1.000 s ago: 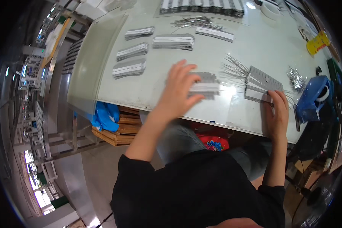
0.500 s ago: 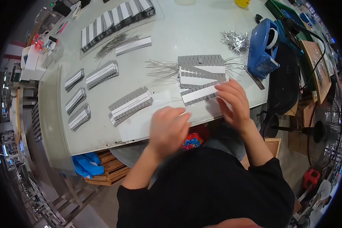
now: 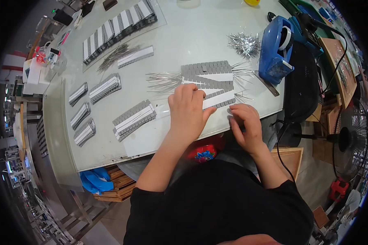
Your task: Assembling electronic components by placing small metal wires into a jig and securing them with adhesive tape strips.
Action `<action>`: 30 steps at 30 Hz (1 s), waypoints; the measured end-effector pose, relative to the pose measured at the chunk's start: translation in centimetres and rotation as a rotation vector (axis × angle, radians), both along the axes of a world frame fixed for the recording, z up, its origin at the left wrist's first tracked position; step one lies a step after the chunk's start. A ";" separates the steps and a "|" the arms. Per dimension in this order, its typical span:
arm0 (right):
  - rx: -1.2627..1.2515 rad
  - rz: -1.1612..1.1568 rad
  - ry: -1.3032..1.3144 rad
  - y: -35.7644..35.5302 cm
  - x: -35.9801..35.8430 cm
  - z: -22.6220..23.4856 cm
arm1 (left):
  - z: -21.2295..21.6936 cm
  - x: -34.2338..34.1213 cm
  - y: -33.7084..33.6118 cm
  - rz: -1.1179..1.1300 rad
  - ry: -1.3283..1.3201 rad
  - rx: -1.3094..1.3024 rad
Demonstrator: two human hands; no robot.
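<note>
Left hand: the left hand (image 3: pixel 188 110) lies flat, fingers spread, pressing the near edge of a grey block of taped components (image 3: pixel 210 81).
Right hand: the right hand (image 3: pixel 244 124) rests loosely curled at the bench edge just beside the block's near right corner; whether it pinches anything cannot be told.
Block: near the middle of the bench, wire leads (image 3: pixel 163 81) sticking out on both sides.
Bench: pale glossy bench (image 3: pixel 192 36) carrying a smaller grey strip bundle (image 3: pixel 134 119) left of the hands, further bundles (image 3: pixel 104 87) beyond, and a blue tape dispenser (image 3: pixel 276 49) to the right.
Room: wooden pallet (image 3: pixel 110 190) and blue cloth (image 3: pixel 95 180) under the bench; a floor fan (image 3: pixel 351 139) on the right.
</note>
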State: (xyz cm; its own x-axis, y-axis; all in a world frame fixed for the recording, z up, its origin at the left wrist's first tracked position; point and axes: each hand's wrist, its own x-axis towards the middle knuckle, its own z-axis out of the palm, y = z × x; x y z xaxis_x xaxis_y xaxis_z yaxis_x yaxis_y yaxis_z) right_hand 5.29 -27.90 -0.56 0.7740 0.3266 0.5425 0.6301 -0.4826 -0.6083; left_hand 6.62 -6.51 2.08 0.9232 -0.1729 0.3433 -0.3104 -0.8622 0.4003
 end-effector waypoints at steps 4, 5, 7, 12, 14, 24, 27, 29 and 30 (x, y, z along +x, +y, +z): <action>0.003 -0.008 -0.011 0.0 0.4 0.1 | 0.4 0.1 0.0 0.002 0.031 -0.039; 0.031 -0.023 0.001 0.0 0.4 0.1 | 0.5 0.1 -0.1 0.006 0.045 -0.055; 0.037 -0.048 -0.006 0.0 0.5 -0.3 | 0.6 -0.2 0.0 0.024 0.061 -0.041; 0.067 -0.100 0.062 -0.1 0.7 -0.4 | 1.5 -2.6 1.7 0.038 0.115 -0.011; 0.079 -0.124 0.079 -0.1 0.8 -0.7 | 1.8 -4.0 2.8 0.009 0.150 0.013; 0.073 -0.207 0.022 -1.6 -1.5 -1.5 | 0.6 -7.5 2.9 -0.133 -0.009 -0.116; -0.237 -0.185 0.077 -0.9 -3.5 -0.3 | -0.8 -10.2 2.5 -0.098 -0.005 -0.092; -0.308 -0.194 0.108 -0.3 -3.8 -0.6 | -1.6 -10.9 2.4 -0.060 -0.002 -0.079; -0.345 -0.204 0.103 0.2 -3.8 -0.5 | -1.8 -11.0 2.4 -0.029 0.016 -0.043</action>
State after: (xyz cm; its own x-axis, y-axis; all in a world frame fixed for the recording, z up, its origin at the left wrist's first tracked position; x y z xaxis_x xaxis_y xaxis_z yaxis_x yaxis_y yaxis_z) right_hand 1.51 -27.71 -1.05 0.8861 0.3100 0.3445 0.4446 -0.7782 -0.4436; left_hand -4.42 -4.14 0.25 0.9235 -0.1853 0.3360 -0.3282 -0.8349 0.4418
